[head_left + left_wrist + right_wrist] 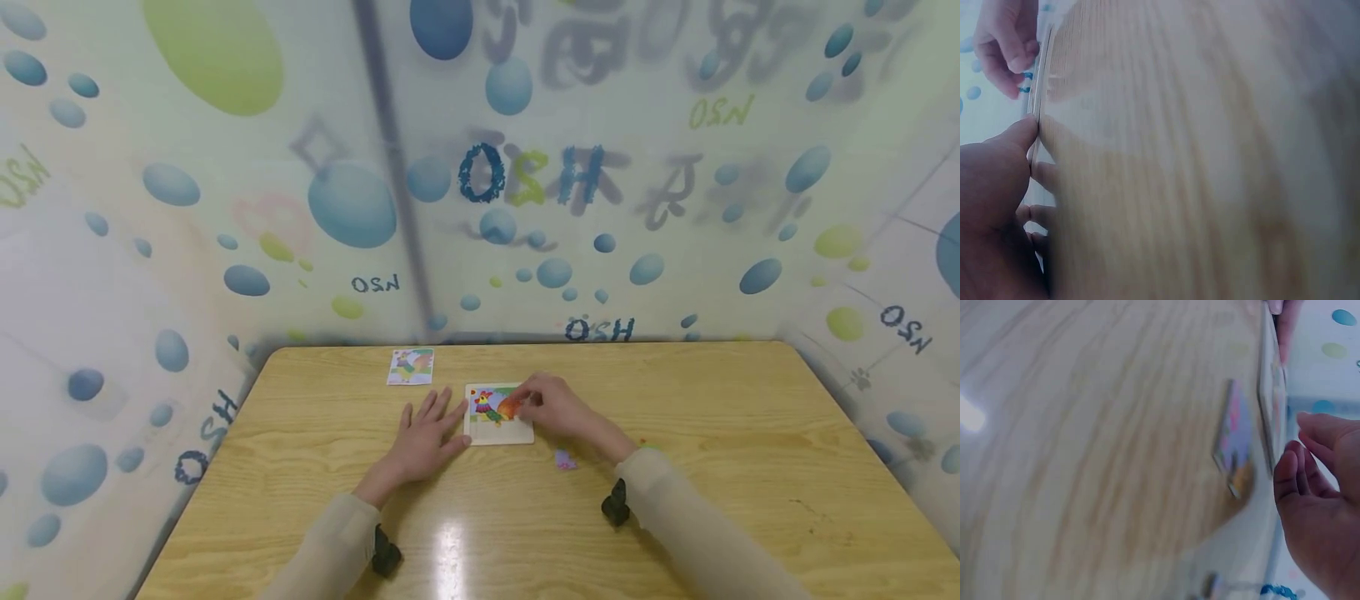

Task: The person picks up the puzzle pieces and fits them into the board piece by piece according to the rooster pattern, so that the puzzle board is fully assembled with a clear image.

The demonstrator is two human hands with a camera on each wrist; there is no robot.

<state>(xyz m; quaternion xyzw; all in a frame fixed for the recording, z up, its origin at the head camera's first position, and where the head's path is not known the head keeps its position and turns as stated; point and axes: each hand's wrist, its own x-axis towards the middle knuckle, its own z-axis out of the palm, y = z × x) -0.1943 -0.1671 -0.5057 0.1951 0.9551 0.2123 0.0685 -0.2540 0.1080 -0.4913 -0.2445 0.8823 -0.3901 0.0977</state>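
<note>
A small jigsaw board (pixel 501 434) lies on the wooden table, with a colourful rooster picture (pixel 489 402) filling its upper part and pale bare tray below. My left hand (pixel 426 442) rests with spread fingers at the board's left edge, thumb by the lower left corner. Over the board's right side is my right hand (pixel 553 406), fingertips down at the rooster's orange tail. Its fingers (pixel 1285 472) are loosely bent in the right wrist view, and no piece shows between them. A loose purple jigsaw piece (pixel 565 460) lies just below the board's right corner.
A picture card (pixel 411 367) with a paler rooster lies behind my left hand, close to the table's back edge. More bits of colour, one a green piece (pixel 651 447), peek out by my right forearm. A patterned wall (pixel 480 275) stands behind the table (pixel 697 400).
</note>
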